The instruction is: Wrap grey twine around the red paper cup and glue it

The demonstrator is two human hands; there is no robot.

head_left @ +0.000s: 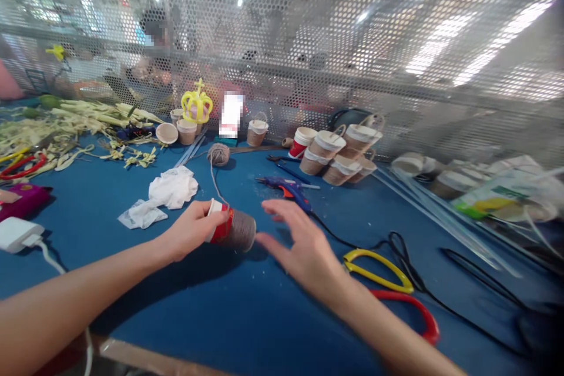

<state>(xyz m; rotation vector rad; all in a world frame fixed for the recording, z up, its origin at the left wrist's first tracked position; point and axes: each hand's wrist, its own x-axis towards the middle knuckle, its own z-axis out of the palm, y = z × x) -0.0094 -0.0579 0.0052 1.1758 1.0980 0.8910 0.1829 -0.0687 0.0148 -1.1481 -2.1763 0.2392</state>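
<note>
At table [273, 329], twine-wrapped cup [242, 231] sideways, clamped in left hand [190, 231]; right hand [308, 247] beside, spread

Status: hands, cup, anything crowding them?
Left hand gripping cup, held sideways. Yarn wound around its lower part, running to ball. Right hand open beside cup's base, contact unclear. Glue gun just beyond right hand.

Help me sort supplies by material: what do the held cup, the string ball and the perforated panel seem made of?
The held cup: probably paper, smooth red and white where bare, with matte grey-brown string wound around part of it.
The string ball: perhaps yarn or plant fibre, dull, with wound strands showing.
The perforated panel: likely metal, judging by its grey sheen and regular holes.
</note>
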